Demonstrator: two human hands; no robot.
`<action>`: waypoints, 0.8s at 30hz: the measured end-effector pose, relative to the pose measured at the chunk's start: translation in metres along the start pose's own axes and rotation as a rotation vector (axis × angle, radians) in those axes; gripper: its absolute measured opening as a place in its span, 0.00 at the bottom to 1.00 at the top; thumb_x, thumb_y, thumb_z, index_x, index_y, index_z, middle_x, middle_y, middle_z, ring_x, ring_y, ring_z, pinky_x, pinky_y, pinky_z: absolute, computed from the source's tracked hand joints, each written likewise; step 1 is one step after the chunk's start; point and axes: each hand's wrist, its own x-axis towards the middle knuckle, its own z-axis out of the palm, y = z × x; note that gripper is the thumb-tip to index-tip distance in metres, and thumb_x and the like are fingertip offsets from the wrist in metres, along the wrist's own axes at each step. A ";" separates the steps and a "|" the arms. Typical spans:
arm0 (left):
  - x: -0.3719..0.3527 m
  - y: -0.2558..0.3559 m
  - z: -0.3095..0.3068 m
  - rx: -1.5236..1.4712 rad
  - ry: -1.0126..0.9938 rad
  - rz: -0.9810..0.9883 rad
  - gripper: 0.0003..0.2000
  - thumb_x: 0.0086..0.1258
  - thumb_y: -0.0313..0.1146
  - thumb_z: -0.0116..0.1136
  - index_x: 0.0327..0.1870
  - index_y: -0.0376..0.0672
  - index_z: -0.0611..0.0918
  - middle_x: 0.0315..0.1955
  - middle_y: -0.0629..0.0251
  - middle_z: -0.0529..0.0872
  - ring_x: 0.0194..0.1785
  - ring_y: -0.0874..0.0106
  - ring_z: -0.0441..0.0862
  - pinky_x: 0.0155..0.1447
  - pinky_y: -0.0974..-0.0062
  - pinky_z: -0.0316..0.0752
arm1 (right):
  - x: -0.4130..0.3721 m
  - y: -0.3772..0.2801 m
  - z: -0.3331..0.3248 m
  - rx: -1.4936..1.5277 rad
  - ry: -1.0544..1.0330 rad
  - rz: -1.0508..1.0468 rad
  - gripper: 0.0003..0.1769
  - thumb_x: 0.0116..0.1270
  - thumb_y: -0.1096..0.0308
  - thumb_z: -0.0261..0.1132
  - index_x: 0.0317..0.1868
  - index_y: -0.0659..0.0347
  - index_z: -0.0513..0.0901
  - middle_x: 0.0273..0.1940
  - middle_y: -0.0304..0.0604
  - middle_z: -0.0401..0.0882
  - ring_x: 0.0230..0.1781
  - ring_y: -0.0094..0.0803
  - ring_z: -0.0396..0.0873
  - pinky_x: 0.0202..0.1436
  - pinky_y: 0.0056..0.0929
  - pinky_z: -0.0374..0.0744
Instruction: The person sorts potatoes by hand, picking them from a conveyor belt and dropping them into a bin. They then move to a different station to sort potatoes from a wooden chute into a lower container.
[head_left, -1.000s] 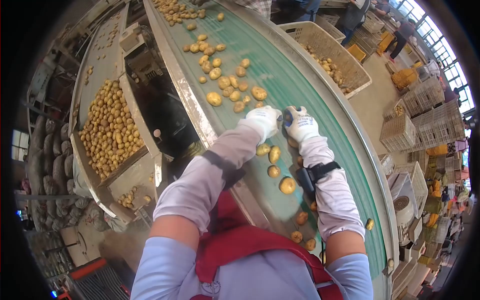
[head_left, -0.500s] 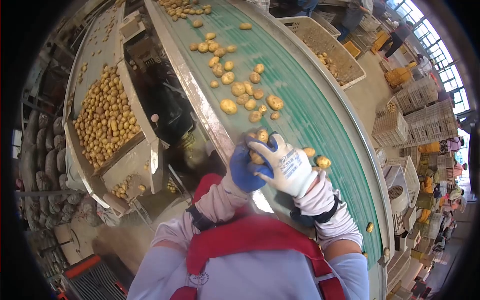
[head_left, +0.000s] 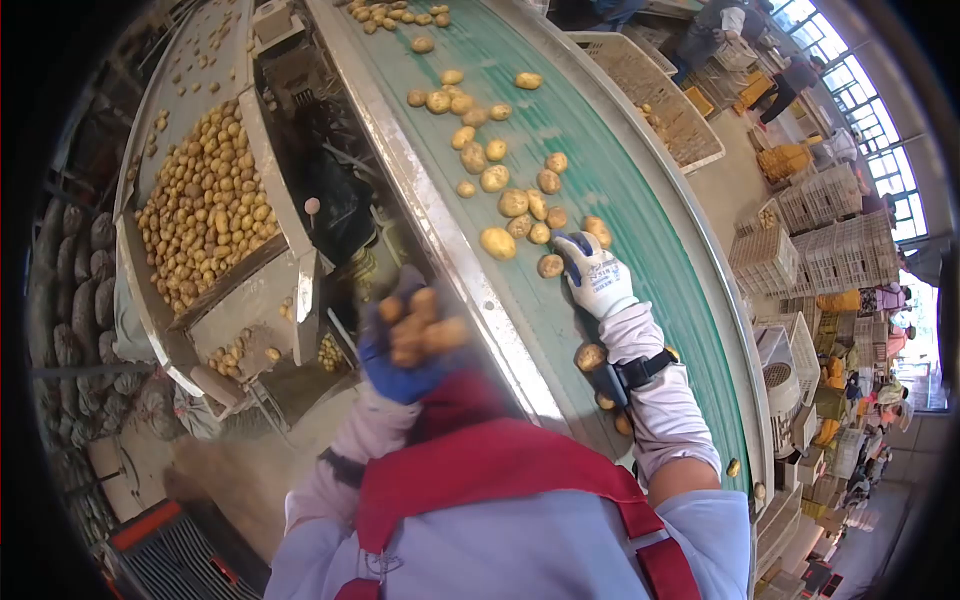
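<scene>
Fingers, left hand (head_left: pixel 385 358): curled about a potato cluster (head_left: pixel 422 328), blurred, palm side up, just outside the left edge of the conveyor belt (head_left: pixel 620 190).

Fingers, right hand (head_left: pixel 598 275): bent down over the belt, dark tips next to a round potato (head_left: pixel 550 265) and a longer potato (head_left: pixel 597 231); whether apart or together cannot be told, the glove's back hiding the palm.

Loose potatoes: one strung-out group, running from the right hand toward the belt's far end, nearer the left edge than the right.

Adjacent: hopper (head_left: pixel 292 215), heaped with potatoes, beyond the belt's left edge; pale crate (head_left: pixel 697 152), beyond its right edge.

Handling, as judged: left palm best kept level and cupped, lest the topmost pieces roll off; right thumb and fingers best set either side of a single potato, neighbours undisturbed.

Changes against half a second ago: hands then together at the belt's left edge, potatoes between them; now well apart, the left bearing its load outside. Loose group now nearer the person.
</scene>
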 end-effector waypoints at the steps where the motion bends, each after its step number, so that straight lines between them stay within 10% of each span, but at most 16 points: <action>1: -0.014 0.021 0.024 0.004 0.084 -0.053 0.29 0.78 0.53 0.43 0.74 0.48 0.63 0.71 0.57 0.65 0.67 0.62 0.68 0.63 0.62 0.73 | -0.004 0.000 0.001 -0.009 0.008 0.019 0.27 0.64 0.65 0.61 0.64 0.39 0.74 0.58 0.45 0.75 0.49 0.47 0.81 0.53 0.41 0.80; 3: -0.060 0.052 0.034 0.835 0.428 0.065 0.28 0.79 0.51 0.44 0.72 0.43 0.64 0.71 0.59 0.65 0.66 0.63 0.69 0.63 0.59 0.73 | -0.015 0.003 0.003 -0.011 0.007 0.051 0.25 0.63 0.65 0.62 0.62 0.39 0.76 0.55 0.44 0.76 0.48 0.47 0.82 0.52 0.41 0.81; 5: -0.118 0.098 -0.018 -0.034 0.245 0.169 0.25 0.79 0.48 0.45 0.67 0.41 0.70 0.66 0.61 0.72 0.62 0.63 0.73 0.65 0.56 0.73 | -0.025 0.017 0.000 0.135 0.031 -0.009 0.23 0.62 0.66 0.63 0.60 0.45 0.76 0.52 0.46 0.77 0.47 0.49 0.81 0.50 0.42 0.80; 7: -0.147 0.122 -0.025 0.062 0.507 0.323 0.22 0.77 0.45 0.48 0.65 0.41 0.71 0.59 0.62 0.74 0.55 0.66 0.75 0.64 0.52 0.73 | -0.033 0.038 -0.004 0.260 0.041 -0.002 0.22 0.65 0.67 0.62 0.61 0.49 0.76 0.49 0.46 0.80 0.45 0.45 0.82 0.46 0.38 0.81; 9: -0.183 0.153 -0.047 0.166 0.772 0.477 0.19 0.76 0.41 0.51 0.62 0.40 0.72 0.51 0.63 0.77 0.48 0.69 0.76 0.64 0.48 0.73 | -0.043 0.041 -0.027 1.505 -0.047 0.449 0.19 0.68 0.67 0.62 0.59 0.56 0.77 0.47 0.46 0.78 0.44 0.38 0.82 0.42 0.34 0.83; 12: -0.279 0.193 -0.172 0.747 0.970 0.300 0.20 0.72 0.40 0.53 0.62 0.41 0.73 0.56 0.60 0.77 0.55 0.60 0.75 0.64 0.46 0.72 | -0.058 0.030 -0.043 2.199 0.184 0.297 0.19 0.70 0.68 0.61 0.59 0.66 0.75 0.48 0.47 0.76 0.43 0.29 0.79 0.47 0.27 0.84; 13: -0.270 0.175 -0.141 0.072 1.270 0.363 0.24 0.70 0.45 0.56 0.62 0.42 0.72 0.59 0.56 0.76 0.62 0.58 0.72 0.67 0.51 0.69 | -0.062 0.043 -0.035 2.202 0.192 0.288 0.19 0.70 0.68 0.61 0.59 0.66 0.75 0.48 0.47 0.76 0.43 0.29 0.79 0.47 0.27 0.84; 17: -0.299 0.186 -0.137 -0.134 1.546 0.579 0.25 0.69 0.46 0.57 0.63 0.42 0.73 0.57 0.57 0.77 0.60 0.59 0.74 0.65 0.57 0.72 | -0.088 0.061 -0.006 1.815 0.198 0.240 0.22 0.67 0.67 0.63 0.59 0.65 0.74 0.55 0.47 0.75 0.41 0.29 0.76 0.36 0.20 0.76; 19: -0.285 0.193 -0.131 -0.211 1.596 0.665 0.26 0.69 0.47 0.58 0.63 0.42 0.73 0.57 0.57 0.78 0.60 0.60 0.75 0.64 0.59 0.73 | -0.088 0.061 -0.011 1.288 0.092 0.384 0.20 0.64 0.66 0.68 0.53 0.66 0.78 0.48 0.40 0.80 0.47 0.28 0.79 0.48 0.23 0.79; 21: -0.230 0.183 -0.058 0.101 0.763 -0.034 0.23 0.70 0.42 0.59 0.61 0.40 0.75 0.51 0.62 0.81 0.49 0.64 0.82 0.58 0.68 0.77 | -0.090 0.062 -0.001 1.156 0.154 0.361 0.21 0.60 0.66 0.70 0.53 0.62 0.80 0.48 0.41 0.84 0.47 0.33 0.82 0.49 0.27 0.79; 24: -0.053 0.087 0.097 1.107 0.792 -0.126 0.18 0.71 0.36 0.60 0.57 0.36 0.79 0.48 0.63 0.84 0.46 0.68 0.84 0.55 0.75 0.78 | -0.090 0.040 -0.018 0.400 0.149 0.086 0.20 0.58 0.66 0.68 0.53 0.52 0.79 0.50 0.48 0.81 0.47 0.49 0.81 0.50 0.40 0.79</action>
